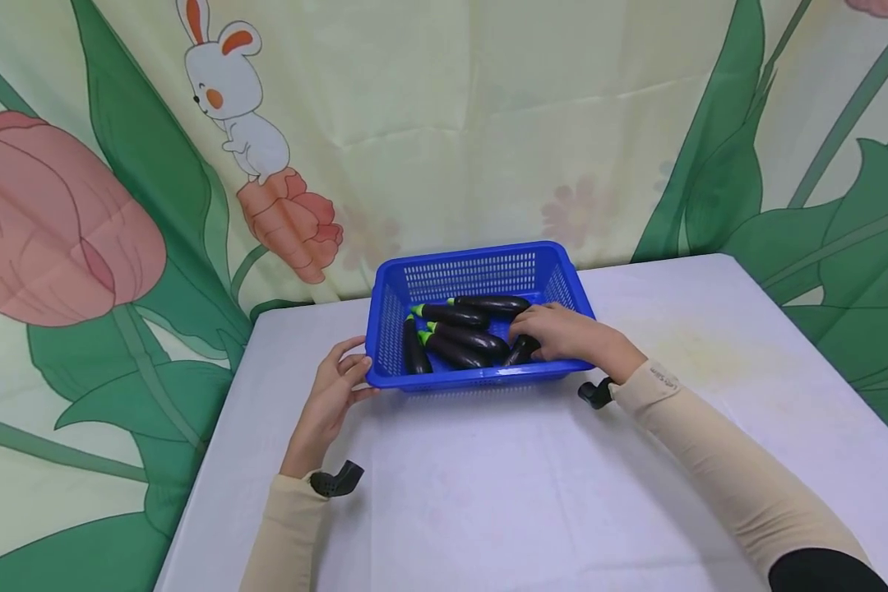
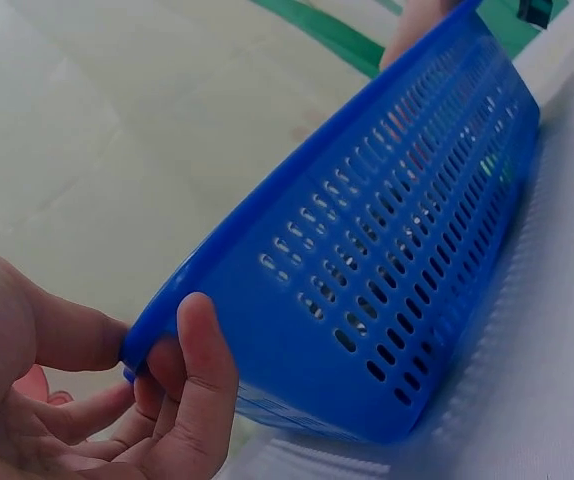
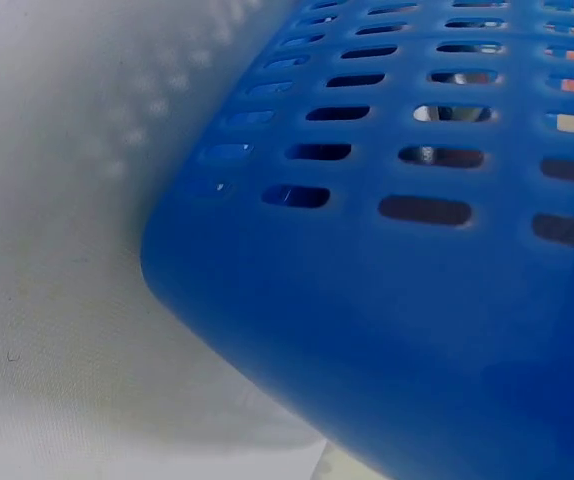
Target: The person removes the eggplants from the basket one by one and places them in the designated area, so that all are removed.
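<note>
A blue plastic basket [image 1: 481, 377] with slotted walls holds several dark purple eggplants [image 1: 469, 337], their green stem ends mostly toward the left. My left hand [image 1: 333, 385] pinches the basket's left front corner by the rim; in the left wrist view the thumb and fingers [image 2: 203, 350] close on that rim. Over the right wall my right hand [image 1: 562, 333] reaches inside, its fingers curled about an eggplant [image 1: 521, 350] near the front right. Part of that eggplant is hidden beneath the hand. Only the basket's outer wall [image 3: 387, 290] shows in the right wrist view, without the hand.
The basket stands on a table with a white cloth [image 1: 474, 493], near its back edge. Behind it hangs a printed curtain [image 1: 444, 131] with tulips and a rabbit. Small black devices [image 1: 337, 479] are strapped at both wrists, over beige sleeves.
</note>
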The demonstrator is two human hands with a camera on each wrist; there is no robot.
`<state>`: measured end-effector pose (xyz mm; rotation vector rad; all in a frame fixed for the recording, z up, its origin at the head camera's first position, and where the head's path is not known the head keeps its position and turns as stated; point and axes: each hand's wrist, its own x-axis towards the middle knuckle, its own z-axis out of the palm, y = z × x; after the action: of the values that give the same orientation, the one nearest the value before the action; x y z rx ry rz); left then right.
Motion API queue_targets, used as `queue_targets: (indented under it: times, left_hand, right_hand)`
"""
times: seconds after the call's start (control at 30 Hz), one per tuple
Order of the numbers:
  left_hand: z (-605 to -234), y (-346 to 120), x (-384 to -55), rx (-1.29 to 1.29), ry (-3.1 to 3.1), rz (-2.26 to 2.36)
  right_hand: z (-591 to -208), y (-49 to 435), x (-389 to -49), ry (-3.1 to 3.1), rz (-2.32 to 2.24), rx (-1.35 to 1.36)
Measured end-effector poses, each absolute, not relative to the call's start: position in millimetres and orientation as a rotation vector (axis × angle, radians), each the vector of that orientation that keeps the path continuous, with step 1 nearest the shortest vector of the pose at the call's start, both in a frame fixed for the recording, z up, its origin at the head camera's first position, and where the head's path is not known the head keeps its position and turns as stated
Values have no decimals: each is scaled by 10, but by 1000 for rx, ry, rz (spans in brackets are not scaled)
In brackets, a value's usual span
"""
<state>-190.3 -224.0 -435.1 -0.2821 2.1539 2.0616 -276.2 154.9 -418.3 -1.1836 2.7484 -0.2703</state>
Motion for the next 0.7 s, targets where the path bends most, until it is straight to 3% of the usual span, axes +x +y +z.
queue_targets:
  times: [0.7]
  left_hand:
    - [-4337,-2183,-1901,-330,2269,1991]
  right_hand:
    - [-4122,1560,-2759,2749,-255,-1232]
